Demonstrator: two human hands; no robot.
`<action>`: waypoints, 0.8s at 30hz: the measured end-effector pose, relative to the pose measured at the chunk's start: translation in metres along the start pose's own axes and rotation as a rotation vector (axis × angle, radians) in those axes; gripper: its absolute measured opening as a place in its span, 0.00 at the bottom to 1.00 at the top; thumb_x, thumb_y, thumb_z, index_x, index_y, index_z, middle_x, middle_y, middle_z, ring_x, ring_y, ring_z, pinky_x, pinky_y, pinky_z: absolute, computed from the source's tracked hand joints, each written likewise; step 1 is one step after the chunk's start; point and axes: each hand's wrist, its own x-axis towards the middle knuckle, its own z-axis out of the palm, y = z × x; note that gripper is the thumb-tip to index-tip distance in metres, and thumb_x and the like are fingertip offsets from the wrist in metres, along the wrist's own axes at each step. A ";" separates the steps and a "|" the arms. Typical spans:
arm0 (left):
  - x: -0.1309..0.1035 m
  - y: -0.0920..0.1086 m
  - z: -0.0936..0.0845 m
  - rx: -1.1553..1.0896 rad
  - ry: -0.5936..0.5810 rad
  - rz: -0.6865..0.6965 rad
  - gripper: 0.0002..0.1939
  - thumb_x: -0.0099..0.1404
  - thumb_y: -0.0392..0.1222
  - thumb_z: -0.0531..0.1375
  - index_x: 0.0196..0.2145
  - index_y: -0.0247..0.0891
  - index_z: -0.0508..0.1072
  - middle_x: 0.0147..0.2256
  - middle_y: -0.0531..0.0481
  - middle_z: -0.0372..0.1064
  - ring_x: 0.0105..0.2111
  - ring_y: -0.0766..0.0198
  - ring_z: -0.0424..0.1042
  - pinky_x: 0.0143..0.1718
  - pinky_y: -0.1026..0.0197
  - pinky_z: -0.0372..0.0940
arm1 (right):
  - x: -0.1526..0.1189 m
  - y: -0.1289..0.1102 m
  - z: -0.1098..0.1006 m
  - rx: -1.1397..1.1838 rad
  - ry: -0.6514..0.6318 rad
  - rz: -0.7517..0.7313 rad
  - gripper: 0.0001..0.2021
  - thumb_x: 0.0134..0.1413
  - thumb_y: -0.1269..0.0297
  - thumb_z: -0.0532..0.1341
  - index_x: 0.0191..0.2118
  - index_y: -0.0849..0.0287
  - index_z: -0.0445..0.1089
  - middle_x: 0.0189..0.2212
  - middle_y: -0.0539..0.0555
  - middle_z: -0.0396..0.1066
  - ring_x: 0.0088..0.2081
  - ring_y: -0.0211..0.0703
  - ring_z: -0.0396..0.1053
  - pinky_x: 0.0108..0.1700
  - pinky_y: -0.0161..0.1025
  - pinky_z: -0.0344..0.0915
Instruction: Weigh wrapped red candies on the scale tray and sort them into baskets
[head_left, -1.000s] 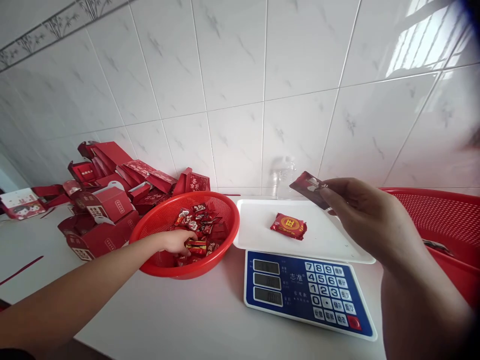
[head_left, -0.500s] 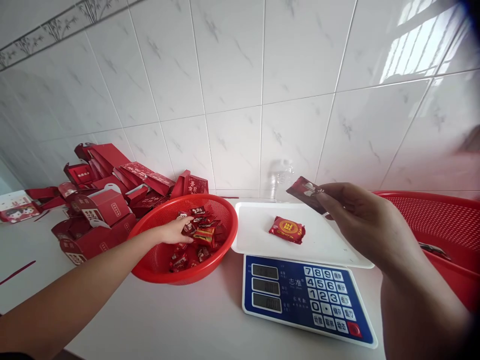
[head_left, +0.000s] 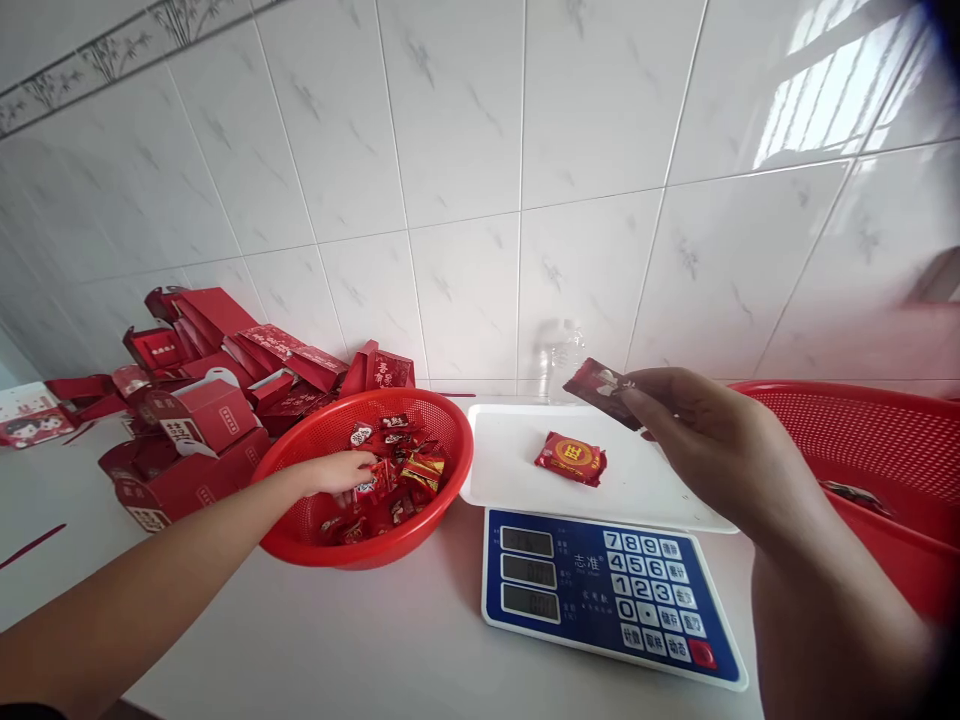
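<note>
In the head view, the person's right hand [head_left: 694, 430] pinches a dark red, flat foil packet [head_left: 598, 390] by its right end between thumb and fingers, holding it above the far part of a white, shallow plastic tray [head_left: 499, 470]. On the tray lies a bright red, rounded foil packet [head_left: 572, 457] with a yellow emblem, apart from the hand. The left hand [head_left: 339, 473] is inside a red, round, perforated plastic basket [head_left: 367, 552] to the left, fingertips at a red, shiny wrapped sweet [head_left: 377, 481]; the fingers are bent, but I cannot tell whether they grip it. A yellow-striped wrapped piece [head_left: 424, 470] lies just right of them.

At the near side of the tray is a blue, white-edged scale panel [head_left: 592, 598] with keys and three displays. A second red, perforated plastic basket [head_left: 840, 415] stands at the right. Far left, red cardboard boxes [head_left: 217, 415] are heaped near the white tiled wall [head_left: 465, 150], and a clear plastic bottle [head_left: 568, 355] stands beyond the tray.
</note>
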 end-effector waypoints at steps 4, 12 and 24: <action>-0.013 0.000 -0.003 0.113 -0.212 -0.064 0.17 0.70 0.45 0.61 0.53 0.36 0.71 0.49 0.44 0.72 0.42 0.57 0.75 0.42 0.51 0.74 | -0.001 0.000 0.000 -0.010 -0.020 -0.003 0.17 0.48 0.50 0.59 0.37 0.55 0.76 0.28 0.56 0.78 0.31 0.51 0.73 0.29 0.40 0.62; -0.014 0.005 0.024 0.284 -0.159 -0.039 0.25 0.68 0.44 0.62 0.61 0.40 0.66 0.60 0.40 0.63 0.55 0.48 0.68 0.53 0.40 0.67 | -0.002 0.000 0.001 -0.015 -0.037 -0.035 0.16 0.51 0.51 0.59 0.38 0.57 0.77 0.28 0.56 0.79 0.31 0.51 0.74 0.30 0.41 0.63; -0.021 0.012 -0.011 -0.013 -0.132 0.075 0.08 0.66 0.40 0.64 0.41 0.34 0.73 0.36 0.51 0.73 0.32 0.63 0.73 0.33 0.59 0.71 | -0.001 0.004 -0.002 0.015 0.001 -0.069 0.14 0.51 0.53 0.61 0.37 0.57 0.77 0.27 0.56 0.79 0.29 0.50 0.74 0.28 0.39 0.63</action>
